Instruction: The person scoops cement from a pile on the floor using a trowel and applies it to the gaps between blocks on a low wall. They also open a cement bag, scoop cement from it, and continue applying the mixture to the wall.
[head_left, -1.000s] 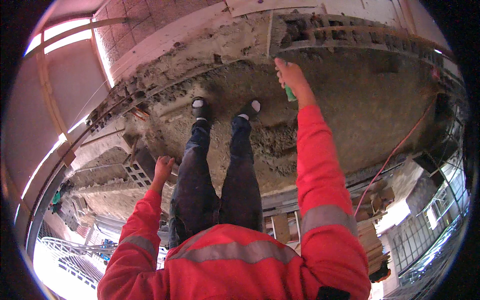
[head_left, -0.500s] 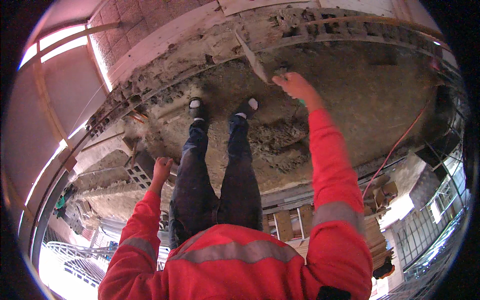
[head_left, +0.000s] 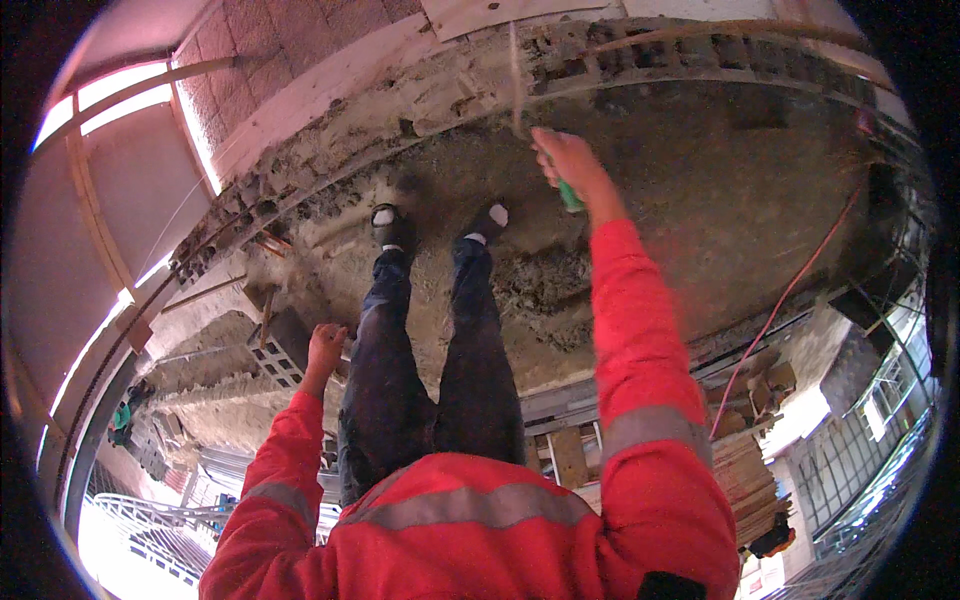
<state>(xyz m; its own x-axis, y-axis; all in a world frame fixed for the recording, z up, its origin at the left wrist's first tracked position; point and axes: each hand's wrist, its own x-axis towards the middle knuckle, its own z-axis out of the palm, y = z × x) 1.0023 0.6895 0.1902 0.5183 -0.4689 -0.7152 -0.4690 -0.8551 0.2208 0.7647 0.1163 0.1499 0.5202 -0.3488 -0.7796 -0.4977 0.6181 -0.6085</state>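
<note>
My right hand [head_left: 572, 165] is closed round the green handle [head_left: 570, 196] of a trowel. The thin trowel blade [head_left: 516, 75], turned nearly edge-on and blurred, points away from me toward the rough, mortar-covered masonry [head_left: 450, 95]. Whether the blade touches the masonry, I cannot tell. Beside my left thigh, my left hand [head_left: 325, 348] hangs with curled fingers; what they hold, if anything, is hidden. A grey hollow block [head_left: 280, 350] lies just left of that hand.
My feet stand on a rough, dirty surface [head_left: 430, 300] with loose rubble [head_left: 545, 285]. A red hose or cable [head_left: 790, 295] runs along the right. Stacked wooden boards [head_left: 745, 490] lie behind me at right. Wood-framed panels [head_left: 140, 170] rise at left.
My right hand has moved a little left and farther away. The trowel has turned from showing its flat face to nearly edge-on. My left hand has barely moved.
</note>
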